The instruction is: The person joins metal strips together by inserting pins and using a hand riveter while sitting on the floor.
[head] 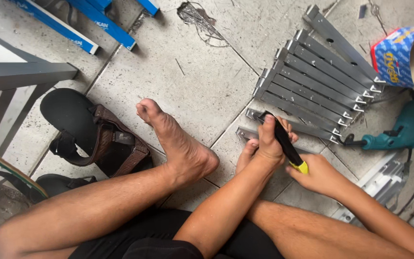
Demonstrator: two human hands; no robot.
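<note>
I sit on a tiled floor with bare legs stretched out. My left hand (268, 142) is wrapped around the upper part of a black tool with a yellow end (288, 148). My right hand (318, 175) grips that tool at the yellow end. The tool's tip points at a short grey metal channel piece (248, 134) lying on the floor, with my right foot (246, 154) beside it, partly hidden by my left hand. Just beyond lies a row of several similar grey metal channel pieces (312, 81), side by side.
My left foot (178, 139) rests on the tiles next to a brown and black sandal (97, 136). A teal power drill (406, 128) and its cable lie at the right, with a blue carton (395, 55) behind it. Blue bars (80, 26) lie at top left, a grey metal frame (20, 76) at left.
</note>
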